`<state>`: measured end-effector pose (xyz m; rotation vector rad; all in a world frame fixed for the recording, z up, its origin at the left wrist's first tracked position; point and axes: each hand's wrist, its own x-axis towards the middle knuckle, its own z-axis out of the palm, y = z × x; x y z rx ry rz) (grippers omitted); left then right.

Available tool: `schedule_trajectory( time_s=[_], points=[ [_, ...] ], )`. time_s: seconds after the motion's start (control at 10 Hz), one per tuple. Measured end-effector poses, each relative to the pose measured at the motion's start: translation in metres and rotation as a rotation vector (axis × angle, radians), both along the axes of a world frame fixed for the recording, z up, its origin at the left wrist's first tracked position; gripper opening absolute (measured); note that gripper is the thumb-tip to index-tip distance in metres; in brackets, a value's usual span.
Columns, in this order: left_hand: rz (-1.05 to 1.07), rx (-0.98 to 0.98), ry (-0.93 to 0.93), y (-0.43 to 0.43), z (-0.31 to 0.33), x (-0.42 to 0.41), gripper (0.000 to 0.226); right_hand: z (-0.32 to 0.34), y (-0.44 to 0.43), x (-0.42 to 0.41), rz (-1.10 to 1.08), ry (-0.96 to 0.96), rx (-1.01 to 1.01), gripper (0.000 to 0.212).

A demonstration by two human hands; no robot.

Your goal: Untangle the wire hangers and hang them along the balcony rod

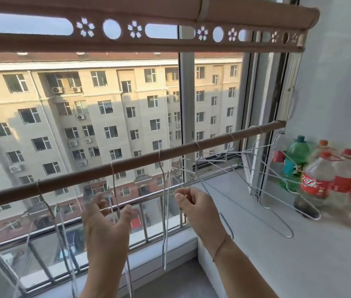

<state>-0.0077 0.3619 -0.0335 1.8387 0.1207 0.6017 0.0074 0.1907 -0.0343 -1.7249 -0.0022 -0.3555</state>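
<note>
One head-worn wide-angle view — close behind the balcony rod (127, 166), facing outward and slightly down through the window (106, 117).

A plain brown round rod (127, 166) is seen carrying silvery-grey thin wire hangers (217, 168). Above, a brown rail (148, 43) is pierced with flower, circle and oval cut-outs. A green plastic bottle (295, 162) is capped in teal, clear bottles (318, 179) are wrapped in red labels with white lettering. A pale grey sill (277, 244) is lit.
</note>
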Motion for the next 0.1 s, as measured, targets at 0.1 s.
schedule_trajectory(
  time_s=[0.1],
  points=[
    [0.044, 0.064, -0.074, -0.0084, 0.0072, -0.0061, 0.062, 0.0054, -0.0144, -0.0106, -0.042, -0.067, 0.034, 0.015]
  ],
)
